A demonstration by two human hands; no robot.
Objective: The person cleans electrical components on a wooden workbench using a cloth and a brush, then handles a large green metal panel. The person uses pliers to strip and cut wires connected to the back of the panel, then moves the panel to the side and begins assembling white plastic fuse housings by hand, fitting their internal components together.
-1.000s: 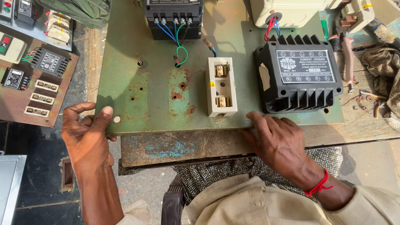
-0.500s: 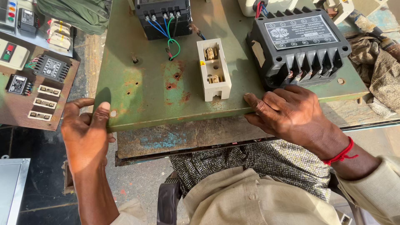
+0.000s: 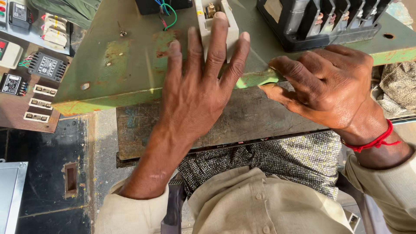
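left hand (image 3: 197, 86) spread flat on green plate (image 3: 125, 65) (fingertips at white block (image 3: 216, 19)); right hand (image 3: 325, 86) grips its edge.

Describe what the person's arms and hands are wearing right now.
Both hands are bare, no gloves or rings visible. The left hand comes from a beige sleeve pushed up the forearm. The right hand has a red thread band at the wrist and a matching beige sleeve.

The green metal panel (image 3: 130, 65) is matt, its paint chipped and rusty. At 12 o'clock, a smooth cream plastic switch block (image 3: 232, 32); at 1 o'clock, a glossy black ribbed plastic housing (image 3: 312, 21). Below, a rough, worn wooden desk (image 3: 251, 117).
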